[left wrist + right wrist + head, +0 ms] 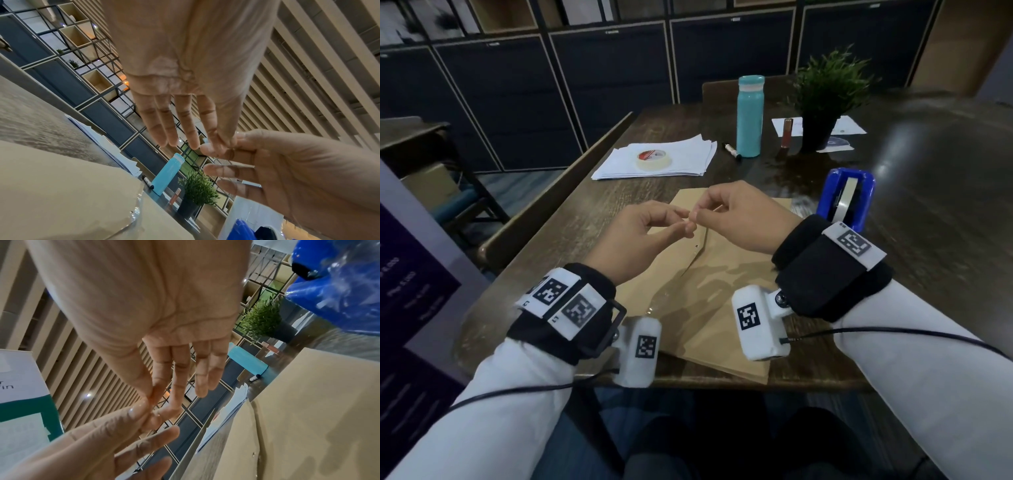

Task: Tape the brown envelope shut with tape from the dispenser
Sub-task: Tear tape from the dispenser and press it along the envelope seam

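The brown envelope point(717, 298) lies flat on the dark table point(935, 192) in front of me, with glossy clear tape along its flap seam. Both hands hover above its far end. My left hand point(687, 225) and right hand point(697, 213) meet fingertip to fingertip, each pinching a small clear piece of tape point(205, 140) between thumb and forefinger; the other fingers hang loosely. The tape is barely visible. The blue tape dispenser point(847, 198) stands to the right of the envelope, just beyond my right wrist. It also shows in the right wrist view, dispenser point(337, 293) above envelope point(308, 418).
Behind the envelope lie a stack of white paper point(619, 164) with a masking tape roll point(652, 159) on it, a marker point(732, 150), a teal bottle point(750, 116), a small tube point(787, 132) and a potted plant point(822, 99). The table's left edge runs beside a bench.
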### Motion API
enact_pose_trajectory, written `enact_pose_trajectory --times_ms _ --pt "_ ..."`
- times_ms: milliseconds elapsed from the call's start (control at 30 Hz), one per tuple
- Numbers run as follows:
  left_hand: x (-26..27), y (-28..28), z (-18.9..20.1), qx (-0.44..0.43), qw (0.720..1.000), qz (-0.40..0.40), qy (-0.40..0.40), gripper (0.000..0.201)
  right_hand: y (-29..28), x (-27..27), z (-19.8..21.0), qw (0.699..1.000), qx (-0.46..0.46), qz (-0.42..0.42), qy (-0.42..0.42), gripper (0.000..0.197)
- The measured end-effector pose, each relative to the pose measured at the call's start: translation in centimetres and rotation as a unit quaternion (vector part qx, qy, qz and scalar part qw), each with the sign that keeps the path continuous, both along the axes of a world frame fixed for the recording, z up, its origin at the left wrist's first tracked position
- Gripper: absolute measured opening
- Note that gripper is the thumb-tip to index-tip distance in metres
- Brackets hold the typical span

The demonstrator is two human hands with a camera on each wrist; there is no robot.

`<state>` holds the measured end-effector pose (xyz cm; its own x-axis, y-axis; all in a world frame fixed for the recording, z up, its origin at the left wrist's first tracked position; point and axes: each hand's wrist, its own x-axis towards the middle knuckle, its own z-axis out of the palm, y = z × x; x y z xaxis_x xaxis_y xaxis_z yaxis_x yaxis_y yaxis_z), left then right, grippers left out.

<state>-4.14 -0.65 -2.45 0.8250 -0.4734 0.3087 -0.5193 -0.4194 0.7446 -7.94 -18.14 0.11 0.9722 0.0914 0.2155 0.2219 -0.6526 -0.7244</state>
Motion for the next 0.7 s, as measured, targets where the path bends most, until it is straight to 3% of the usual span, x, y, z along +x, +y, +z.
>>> enact_pose_trajectory --times_ms 133,267,367,433,500,600,700 --pt "-0.2 0.1 0.0 -0.009 1.000 -0.003 0.010 0.013 0.4 0.1 -0.1 0.999 -0.026 -0.012 -0.026 0.014" --pt "-0.2 0.6 0.1 0.002 0.998 -0.001 0.060 0.033 0.5 0.2 -0.2 0.993 -0.076 -0.031 -0.083 0.011" --pt "0.0 1.3 0.3 0.021 0.992 0.002 0.126 0.016 0.6 0.3 -0.7 0.984 -0.123 -0.025 -0.127 0.010" --pt "0.4 1.8 0.3 0.039 0.988 0.004 0.150 0.023 0.7 0.3 -1.0 0.982 -0.119 -0.024 -0.146 0.009" --pt "0.9 2.1 0.3 0.085 0.982 0.012 0.168 0.026 0.7 0.2 -1.1 0.983 -0.089 -0.035 -0.154 0.009" --pt "1.9 2.6 0.0 0.174 0.967 0.025 0.186 0.029 0.4 0.4 -1.0 0.992 -0.058 -0.055 -0.098 0.012" --pt "2.7 2.3 -0.4 0.306 0.941 0.026 0.139 0.028 0.3 0.9 -1.3 0.996 -0.048 -0.063 -0.032 0.020"
